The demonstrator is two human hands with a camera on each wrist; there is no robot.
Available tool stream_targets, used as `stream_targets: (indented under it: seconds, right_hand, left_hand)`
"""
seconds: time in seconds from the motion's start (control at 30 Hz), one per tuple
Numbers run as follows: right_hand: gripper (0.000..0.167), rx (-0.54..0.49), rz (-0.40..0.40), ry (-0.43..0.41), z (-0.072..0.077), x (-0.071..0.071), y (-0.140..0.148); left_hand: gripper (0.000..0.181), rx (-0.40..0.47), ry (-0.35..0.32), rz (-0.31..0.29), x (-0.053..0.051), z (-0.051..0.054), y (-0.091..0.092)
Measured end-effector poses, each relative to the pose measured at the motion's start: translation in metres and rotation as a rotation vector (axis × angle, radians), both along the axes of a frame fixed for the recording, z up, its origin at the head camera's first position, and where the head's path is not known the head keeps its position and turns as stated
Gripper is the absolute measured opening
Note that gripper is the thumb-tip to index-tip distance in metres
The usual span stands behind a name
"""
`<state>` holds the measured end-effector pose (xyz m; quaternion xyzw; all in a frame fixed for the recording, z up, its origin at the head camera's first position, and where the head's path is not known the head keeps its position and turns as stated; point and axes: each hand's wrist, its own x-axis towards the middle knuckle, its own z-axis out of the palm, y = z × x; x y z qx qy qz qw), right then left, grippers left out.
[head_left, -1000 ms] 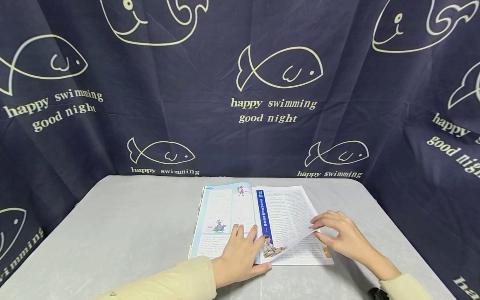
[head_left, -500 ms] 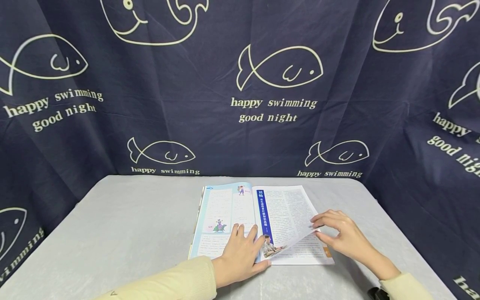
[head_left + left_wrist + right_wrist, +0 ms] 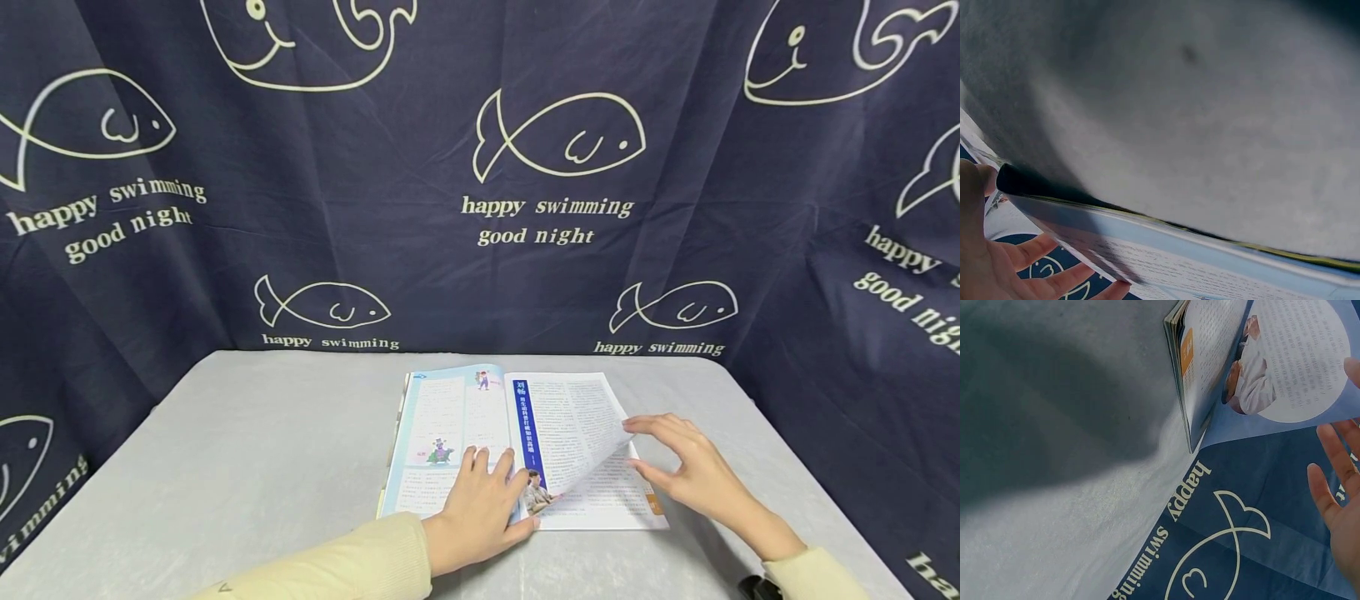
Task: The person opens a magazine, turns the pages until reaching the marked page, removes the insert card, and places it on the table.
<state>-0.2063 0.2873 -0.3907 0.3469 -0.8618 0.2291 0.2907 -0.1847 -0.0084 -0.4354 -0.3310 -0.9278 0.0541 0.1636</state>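
An open magazine (image 3: 577, 417) lies on the grey table, its right-hand leaf raised at the lower corner. My left hand (image 3: 476, 512) rests spread over the lower left page and the fold, thumb near the bottom edge. At the right edge my right hand (image 3: 693, 471) has its index fingertip at the lifted leaf, thumb apart and lower. The right wrist view shows the leaf's blue underside (image 3: 1304, 415) beside the fingers of my right hand (image 3: 1344, 481). In the left wrist view my left hand (image 3: 1004, 269) is at the magazine's edge (image 3: 1166, 250).
The grey table (image 3: 262, 467) extends on both sides of the magazine. A dark blue curtain (image 3: 420, 275) with fish drawings and lettering hangs behind and at the sides. A small black object (image 3: 757, 587) is at the right sleeve.
My right index finger has moved up and away from the thumb, and the leaf's lifted corner has risen and folded further over. My left hand has barely moved.
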Motion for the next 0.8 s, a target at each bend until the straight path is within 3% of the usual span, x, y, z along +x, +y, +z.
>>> stream_targets:
  seconds: [0.13,0.4,0.8]
  right_hand:
    - [0.053,-0.001,-0.038,-0.03,0.0001,0.0014,0.001]
    - [0.059,0.0,-0.064,-0.008,-0.0007,0.0019,0.0007]
    - [0.059,0.061,-0.036,-0.014,-0.0089,0.0031,0.0003]
  left_hand:
    - [0.054,0.017,0.002,-0.001,0.0004,0.001,-0.0013]
    - [0.056,0.029,0.009,-0.006,-0.0005,0.0029,-0.0036]
    - [0.066,0.079,0.058,-0.023,-0.0013,0.0022,-0.0059]
